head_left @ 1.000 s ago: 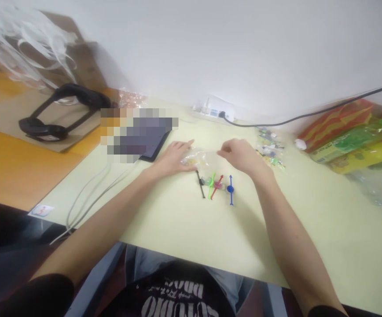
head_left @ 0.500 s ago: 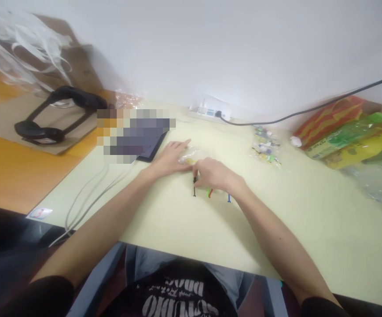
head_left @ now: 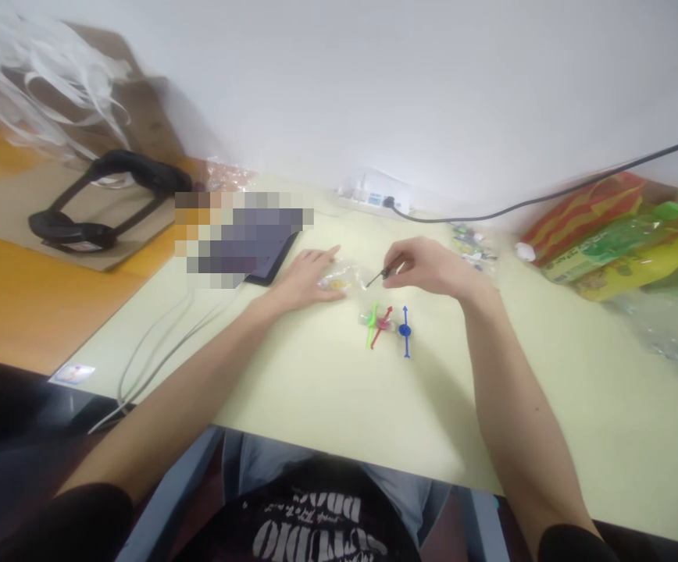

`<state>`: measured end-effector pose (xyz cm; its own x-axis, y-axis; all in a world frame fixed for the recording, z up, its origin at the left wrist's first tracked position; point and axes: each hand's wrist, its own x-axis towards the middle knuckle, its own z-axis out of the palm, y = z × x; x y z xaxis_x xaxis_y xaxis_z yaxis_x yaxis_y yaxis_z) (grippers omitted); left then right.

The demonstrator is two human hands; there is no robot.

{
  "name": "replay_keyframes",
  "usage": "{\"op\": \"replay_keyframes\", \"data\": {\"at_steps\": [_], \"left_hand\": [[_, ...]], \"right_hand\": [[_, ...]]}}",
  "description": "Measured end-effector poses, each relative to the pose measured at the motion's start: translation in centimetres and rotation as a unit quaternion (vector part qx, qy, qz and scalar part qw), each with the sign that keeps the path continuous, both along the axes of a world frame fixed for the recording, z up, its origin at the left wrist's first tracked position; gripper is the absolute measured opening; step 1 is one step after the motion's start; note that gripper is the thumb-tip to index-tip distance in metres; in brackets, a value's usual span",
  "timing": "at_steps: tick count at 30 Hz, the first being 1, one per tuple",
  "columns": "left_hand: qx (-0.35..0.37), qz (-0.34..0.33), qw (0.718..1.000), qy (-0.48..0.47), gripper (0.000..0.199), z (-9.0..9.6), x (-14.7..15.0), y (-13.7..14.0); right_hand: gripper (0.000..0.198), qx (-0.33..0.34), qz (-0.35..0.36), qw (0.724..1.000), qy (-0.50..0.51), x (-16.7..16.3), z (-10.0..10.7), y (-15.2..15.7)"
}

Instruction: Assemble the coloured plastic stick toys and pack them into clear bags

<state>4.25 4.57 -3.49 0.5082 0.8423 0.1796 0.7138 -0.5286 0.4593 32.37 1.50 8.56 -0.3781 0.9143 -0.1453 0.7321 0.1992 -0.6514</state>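
My right hand [head_left: 429, 267] pinches a black arrow spinner [head_left: 376, 279] between thumb and fingertips, above the table. The spinner's thin shaft points down and to the left. My left hand [head_left: 304, 282] lies flat with its fingers spread, at the edge of a small clear plastic bag [head_left: 342, 275]. Something yellow [head_left: 337, 286] shows inside the bag. Nearer to me, a green arrow spinner [head_left: 372, 324], a red arrow spinner [head_left: 382, 323] and a blue arrow spinner [head_left: 405, 331] lie on the table. The green and red ones are close together; the blue one is apart to their right.
A tablet [head_left: 274, 257], partly blurred out, lies left of my hands. Bagged small coloured parts [head_left: 478, 248] sit behind my right forearm. A power strip [head_left: 374, 199] with a black cable [head_left: 491, 215] is along the wall. Colourful packaging [head_left: 614, 242] fills the right side.
My right hand has lifted the black spinner off the table and carried it up and to the right, uncovering the other spinners. My left hand has stayed in place.
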Motion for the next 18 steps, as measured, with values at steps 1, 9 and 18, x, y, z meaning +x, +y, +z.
{"op": "replay_keyframes", "data": {"at_steps": [1, 9, 18], "left_hand": [[0.001, 0.0, 1.0, -0.001, 0.105, -0.1, 0.0, 0.1], [-0.002, 0.001, 1.0, 0.002, 0.105, 0.1, -0.1, 0.0], [-0.005, 0.004, 1.0, -0.001, 0.105, 0.0, 0.0, 0.0]], "right_hand": [[0.017, 0.005, -0.005, 1.0, -0.004, 0.5, 0.0, 0.2], [0.014, 0.03, 0.031, 0.998, -0.045, 2.2, -1.6, 1.7], [0.021, 0.041, 0.037, 0.998, 0.006, 1.5, -4.2, 2.9]]}}
